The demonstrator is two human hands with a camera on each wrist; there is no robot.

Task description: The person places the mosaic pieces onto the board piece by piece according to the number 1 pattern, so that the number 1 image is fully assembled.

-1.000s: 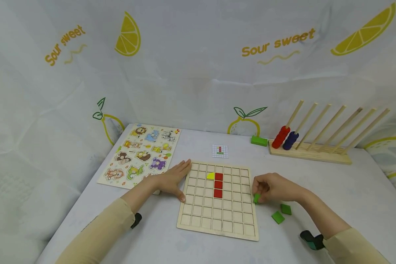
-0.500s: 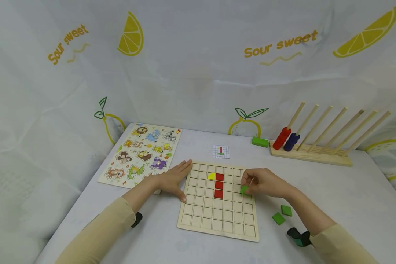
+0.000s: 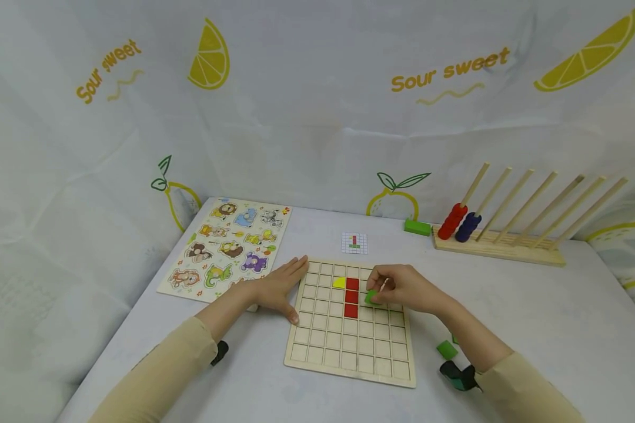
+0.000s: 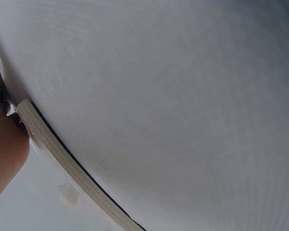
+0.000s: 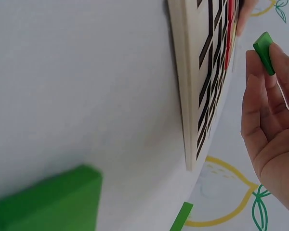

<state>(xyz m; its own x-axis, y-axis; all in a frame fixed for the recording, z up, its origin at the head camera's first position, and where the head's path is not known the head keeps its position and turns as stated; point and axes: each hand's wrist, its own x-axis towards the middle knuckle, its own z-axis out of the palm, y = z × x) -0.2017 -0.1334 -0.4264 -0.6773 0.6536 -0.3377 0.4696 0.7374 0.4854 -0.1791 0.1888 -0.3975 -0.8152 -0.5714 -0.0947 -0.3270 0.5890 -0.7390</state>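
My right hand (image 3: 404,288) pinches a green square tile (image 5: 264,52) between thumb and fingertips, over the right half of the wooden grid board (image 3: 349,358). A column of three red tiles (image 3: 351,296) lies in the board's cells, with a yellow piece (image 3: 340,282) left of the topmost one. My left hand (image 3: 276,290) rests with spread fingers along the board's left edge. In the left wrist view only part of that hand (image 4: 5,149) shows. Loose green tiles (image 3: 447,350) lie on the table right of the board, one partly hidden by my right forearm.
Behind the board lies a small printed grid card (image 3: 354,243). An animal puzzle board (image 3: 227,249) sits at the left. A green block (image 3: 417,227) and a peg rack (image 3: 500,245) with red and dark blue beads stand at the back right.
From the board's right edge, my right hand has carried the green tile leftward over the cells, close to the red column. The left hand has stayed in place.
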